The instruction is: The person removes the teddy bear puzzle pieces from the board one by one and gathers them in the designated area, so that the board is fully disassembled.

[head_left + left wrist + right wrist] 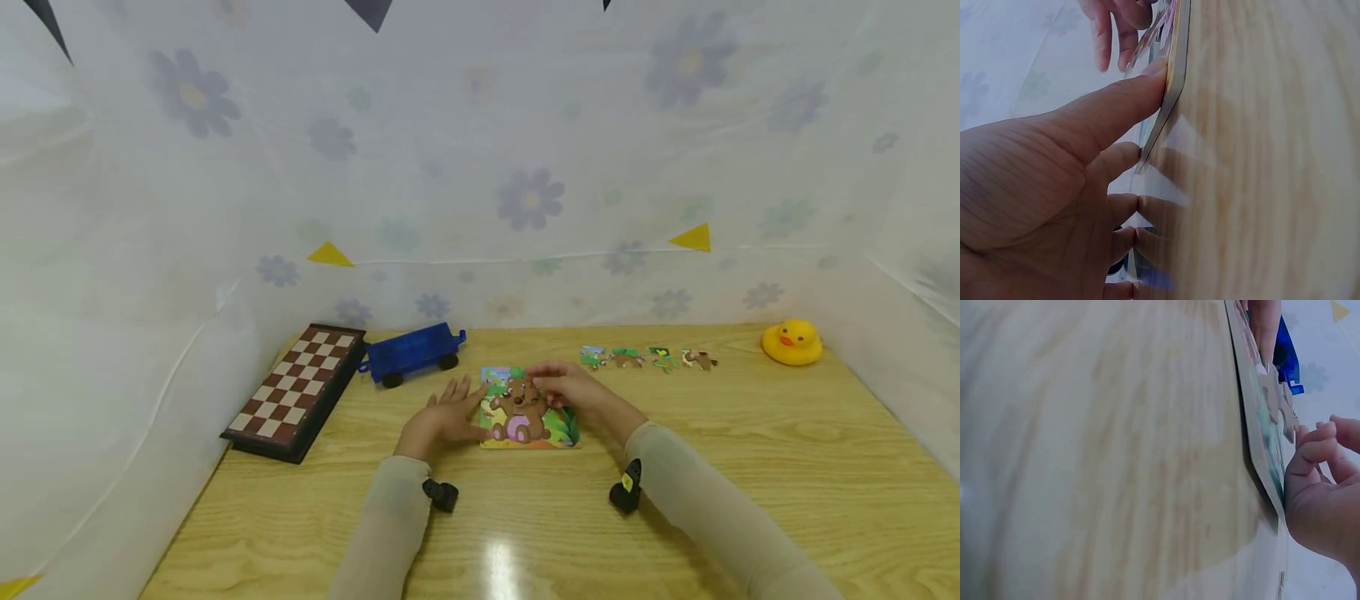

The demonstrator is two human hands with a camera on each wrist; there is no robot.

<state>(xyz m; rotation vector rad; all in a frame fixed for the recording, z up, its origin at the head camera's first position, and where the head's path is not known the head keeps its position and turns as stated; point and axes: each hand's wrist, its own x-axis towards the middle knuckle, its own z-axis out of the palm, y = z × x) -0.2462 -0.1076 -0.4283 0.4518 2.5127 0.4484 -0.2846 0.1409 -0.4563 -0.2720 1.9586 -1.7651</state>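
Note:
A bear jigsaw puzzle (519,421) lies flat on the table between the hands. The left hand (452,412) steadies its left side; in the left wrist view, the thumb (1129,94) presses the edge of the puzzle board (1175,75) and the other fingers extend along the table. Over the puzzle's upper right part, the right hand (573,390) has bent fingers. From the right wrist, a puzzle piece (1286,415) stands tilted above the board at these fingertips, which pinch its edge. The hand partly hides the picture beneath it.
Several loose puzzle pieces (626,358) lie in a row behind the right hand. A yellow rubber duck (792,342) sits at the far right. Toward the back left are a blue toy wagon (412,354) and a folded chessboard (296,387). Sheeting with printed flowers surrounds the table (570,533).

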